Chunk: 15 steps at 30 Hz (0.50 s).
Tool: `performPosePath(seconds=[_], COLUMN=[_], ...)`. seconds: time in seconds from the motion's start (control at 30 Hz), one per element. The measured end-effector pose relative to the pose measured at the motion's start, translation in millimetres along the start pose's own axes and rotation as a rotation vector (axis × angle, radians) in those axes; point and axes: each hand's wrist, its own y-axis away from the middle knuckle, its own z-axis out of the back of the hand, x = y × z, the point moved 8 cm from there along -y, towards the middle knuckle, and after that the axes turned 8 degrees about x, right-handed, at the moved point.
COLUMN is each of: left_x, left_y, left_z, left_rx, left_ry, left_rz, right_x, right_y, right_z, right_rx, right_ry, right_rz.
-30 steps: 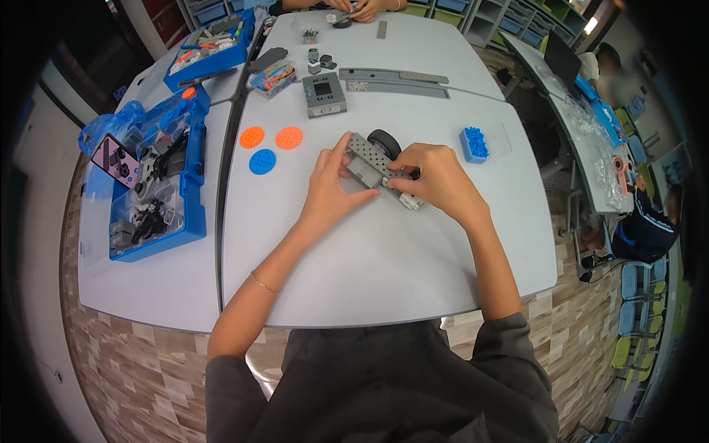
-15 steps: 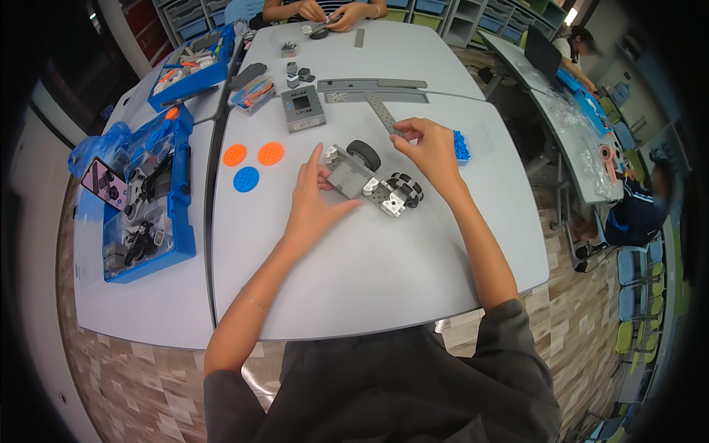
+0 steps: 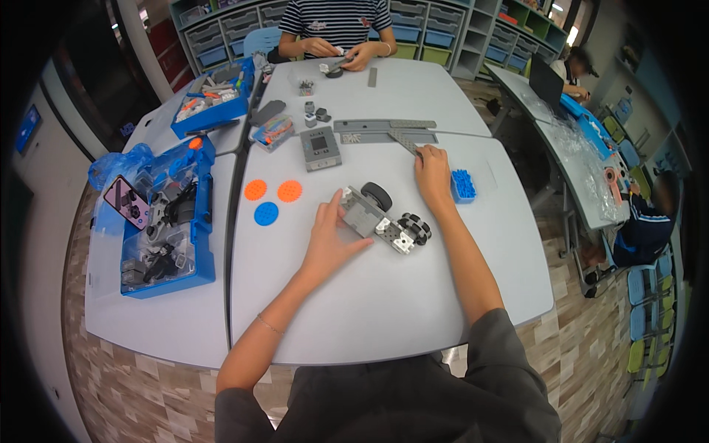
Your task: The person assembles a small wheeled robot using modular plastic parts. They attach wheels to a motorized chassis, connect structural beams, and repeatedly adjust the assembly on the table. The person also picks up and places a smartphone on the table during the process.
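Observation:
My left hand (image 3: 329, 242) spans the near-left side of a grey wheeled chassis (image 3: 363, 215), its fingers at the left end and its thumb stretched along the near edge. The chassis has a black rubber tyre (image 3: 378, 196) on its far side, a roller-studded wheel (image 3: 416, 228) at its right end, and silvery white brackets. My right hand (image 3: 433, 177) pinches the near end of a grey perforated beam (image 3: 403, 141). The beam's far end overlaps the nearer of two long grey strips (image 3: 369, 138). Right of that hand is a small box of blue pegs (image 3: 463, 185).
Orange discs (image 3: 289, 192) and a blue disc (image 3: 266, 214) lie left of the chassis. A grey control brick (image 3: 320, 150) and a box of coloured parts (image 3: 272, 133) stand behind. A blue parts case (image 3: 199, 251) sits left. Across the table, another person's hands (image 3: 358, 56) hold parts.
The view has tilted up, shifting the scene lower. My right hand has moved away from me with the beam, closer to the grey strips. My left hand stays at the chassis.

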Motion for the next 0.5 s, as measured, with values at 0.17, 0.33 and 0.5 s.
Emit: performPosePath(seconds=[0.17,0.33,0.5], left_x=[-3.0,-3.3,-5.5], left_y=[2.7,2.4,3.3], left_z=[0.5,1.7,2.9], left_rx=[0.01,-0.004,-0.015], left_ry=[0.047,0.037,0.042], left_rz=[-0.023,0.003,-0.03], right_x=[24.2,27.1,48.2], right_y=[18.2,59.5,86.3], right_z=[18.4,0.1,14.8], right_rx=[-0.104,0.382,0.506], right_ry=[-0.076,-0.912,-1.3], right_rz=[0.11,-0.262,-0.236])
